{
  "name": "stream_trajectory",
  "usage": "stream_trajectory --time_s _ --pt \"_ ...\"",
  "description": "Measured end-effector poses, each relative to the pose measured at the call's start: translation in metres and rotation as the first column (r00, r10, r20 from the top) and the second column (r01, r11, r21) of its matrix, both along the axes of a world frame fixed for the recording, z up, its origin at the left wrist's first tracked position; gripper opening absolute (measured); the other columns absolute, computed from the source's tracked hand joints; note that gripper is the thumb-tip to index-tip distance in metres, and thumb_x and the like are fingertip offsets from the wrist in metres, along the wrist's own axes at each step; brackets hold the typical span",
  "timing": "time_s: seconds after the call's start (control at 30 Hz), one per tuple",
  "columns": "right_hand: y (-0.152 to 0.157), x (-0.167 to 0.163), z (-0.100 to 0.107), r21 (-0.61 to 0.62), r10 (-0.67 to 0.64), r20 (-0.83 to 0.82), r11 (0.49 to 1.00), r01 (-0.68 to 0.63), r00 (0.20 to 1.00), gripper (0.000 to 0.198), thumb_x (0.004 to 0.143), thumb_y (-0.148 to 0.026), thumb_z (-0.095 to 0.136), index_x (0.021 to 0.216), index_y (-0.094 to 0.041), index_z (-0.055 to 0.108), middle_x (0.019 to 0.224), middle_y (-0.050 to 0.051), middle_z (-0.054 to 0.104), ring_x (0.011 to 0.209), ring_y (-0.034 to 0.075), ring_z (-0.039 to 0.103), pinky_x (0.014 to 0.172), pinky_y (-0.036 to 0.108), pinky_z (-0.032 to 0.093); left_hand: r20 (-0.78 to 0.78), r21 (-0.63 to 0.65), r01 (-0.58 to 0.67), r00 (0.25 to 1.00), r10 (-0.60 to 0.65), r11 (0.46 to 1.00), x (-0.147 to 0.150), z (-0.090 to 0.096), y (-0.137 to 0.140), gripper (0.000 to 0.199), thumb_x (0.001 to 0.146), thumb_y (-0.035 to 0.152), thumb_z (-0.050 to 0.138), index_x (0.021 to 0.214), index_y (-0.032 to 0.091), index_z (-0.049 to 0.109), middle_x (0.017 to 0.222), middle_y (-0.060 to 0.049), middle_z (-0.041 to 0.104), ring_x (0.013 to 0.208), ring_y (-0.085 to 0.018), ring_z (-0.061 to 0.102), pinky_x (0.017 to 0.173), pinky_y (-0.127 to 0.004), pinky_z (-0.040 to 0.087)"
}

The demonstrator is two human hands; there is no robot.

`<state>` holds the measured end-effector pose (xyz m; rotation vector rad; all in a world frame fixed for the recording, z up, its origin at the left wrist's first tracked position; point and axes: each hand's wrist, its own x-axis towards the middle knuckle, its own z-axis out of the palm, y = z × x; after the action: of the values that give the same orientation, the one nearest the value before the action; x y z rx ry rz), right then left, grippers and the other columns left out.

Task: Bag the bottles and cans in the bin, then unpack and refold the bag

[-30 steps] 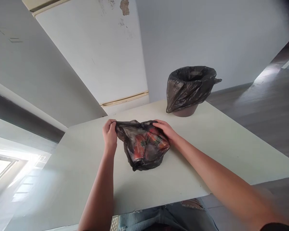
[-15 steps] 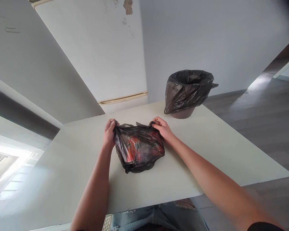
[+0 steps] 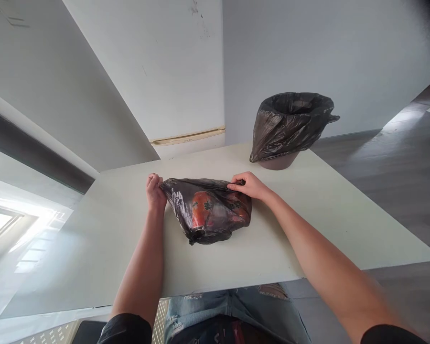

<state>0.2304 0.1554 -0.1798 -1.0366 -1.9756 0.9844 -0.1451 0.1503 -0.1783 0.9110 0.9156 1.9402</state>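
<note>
Black plastic bag (image 3: 219,213) between left hand (image 3: 155,192) and right hand (image 3: 248,185), both clamped on its far edge.

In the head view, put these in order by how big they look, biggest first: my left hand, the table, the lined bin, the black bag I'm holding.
1. Table
2. Lined bin and black bag, too alike to rank; the bag sits nearer the camera
3. Left hand

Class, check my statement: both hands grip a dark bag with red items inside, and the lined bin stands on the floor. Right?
Wrong about the lined bin: the head view shows it standing on the table, not the floor. The rest is right.
</note>
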Motion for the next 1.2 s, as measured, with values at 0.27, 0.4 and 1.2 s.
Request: stream_trajectory --time_s 0.27,0.4,1.2 --pt "-0.007 0.009 0.016 0.131 0.075 -0.098 0.989 -0.062 0.992 0.032 0.091 -0.037 0.071 0.069 -0.022 0.052 0.107 0.006 0.071 0.088 0.021 0.060 0.086 0.037 0.044 0.051 -0.041 -0.040 0.998 0.042 0.998 -0.009 -0.005 0.007 0.036 0.087 0.031 0.076 0.079 0.022 0.042 0.072 0.006 0.039 0.061 -0.009 0.041 0.064 -0.021 0.039" --pt "-0.008 0.017 0.019 -0.057 0.282 -0.025 0.958 -0.283 0.959 0.052 0.086 -0.045 0.082 0.131 -0.027 0.066 0.117 0.005 0.070 0.107 0.026 0.065 0.096 0.037 0.049 0.026 -0.097 0.077 0.997 -0.075 0.992 0.003 -0.006 0.007 0.033 0.086 0.043 0.080 0.087 0.022 0.054 0.083 0.001 0.056 0.072 -0.012 0.056 0.073 -0.025 0.046" --pt "-0.015 -0.007 0.000 0.004 0.148 0.252 0.988 -0.154 0.956 0.064 0.072 -0.063 0.091 0.120 -0.028 0.068 0.123 0.008 0.066 0.107 0.030 0.065 0.089 0.039 0.050 -0.056 -0.199 0.401 0.906 -0.418 0.894 0.007 -0.002 -0.001 0.069 0.082 0.069 0.080 0.132 0.023 0.069 0.090 -0.004 0.068 0.086 -0.022 0.068 0.074 -0.031 0.056"
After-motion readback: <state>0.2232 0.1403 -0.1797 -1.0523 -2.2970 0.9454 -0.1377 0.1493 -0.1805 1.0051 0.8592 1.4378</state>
